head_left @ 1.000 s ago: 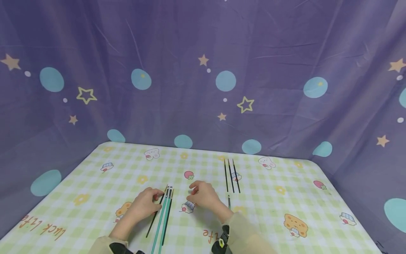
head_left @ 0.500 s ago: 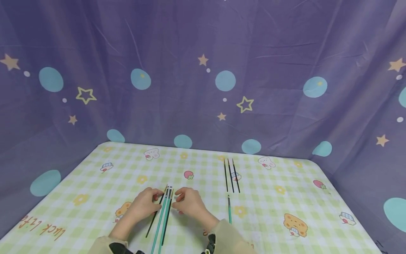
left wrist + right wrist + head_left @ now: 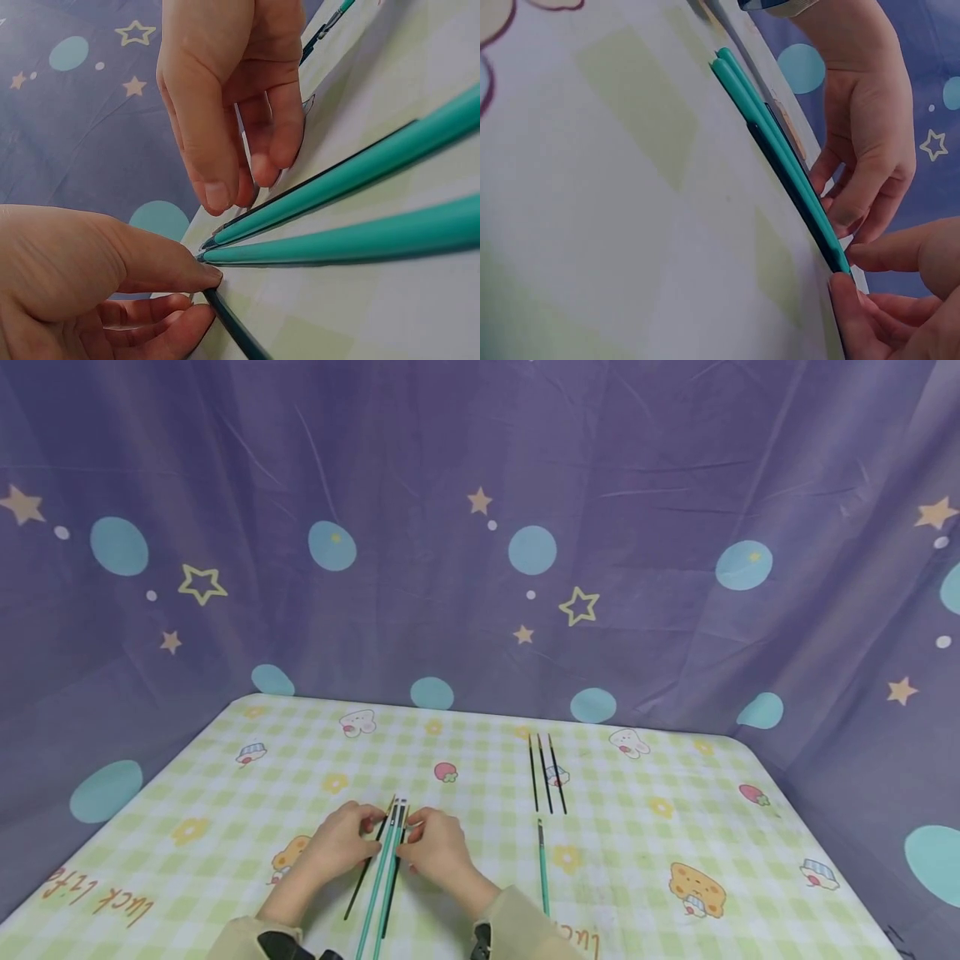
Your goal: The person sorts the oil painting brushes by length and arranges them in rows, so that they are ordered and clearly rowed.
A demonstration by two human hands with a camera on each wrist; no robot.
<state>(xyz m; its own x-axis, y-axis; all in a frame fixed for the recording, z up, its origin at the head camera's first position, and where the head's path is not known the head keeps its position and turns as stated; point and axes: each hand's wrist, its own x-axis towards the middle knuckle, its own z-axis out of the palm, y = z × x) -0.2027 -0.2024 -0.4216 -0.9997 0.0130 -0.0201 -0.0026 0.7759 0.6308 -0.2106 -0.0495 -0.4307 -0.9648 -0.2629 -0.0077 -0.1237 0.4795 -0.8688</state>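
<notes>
Several paintbrushes lie side by side on the table in front of me, tips pointing away. Two have green handles (image 3: 367, 927); a slim dark paintbrush (image 3: 356, 893) slants out on the left and another dark paintbrush (image 3: 388, 913) lies along the right. My left hand (image 3: 343, 843) pinches the left dark paintbrush near its tip, thumb on top in the left wrist view. From the other side, my right hand (image 3: 438, 852) has thumb and index finger right at the right dark paintbrush, near the ferrules. I cannot tell whether these fingers grip it.
Farther back on the right, three thin dark paintbrushes (image 3: 546, 777) lie in a row. Nearer, a single green-handled paintbrush (image 3: 543, 868) points away from me. A checked tablecloth (image 3: 622, 843) covers the table, and a purple curtain (image 3: 450, 627) hangs behind it.
My right hand has moved left to the bunch of paintbrushes, uncovering more of the single green-handled paintbrush. My left hand and the bunch have hardly moved.
</notes>
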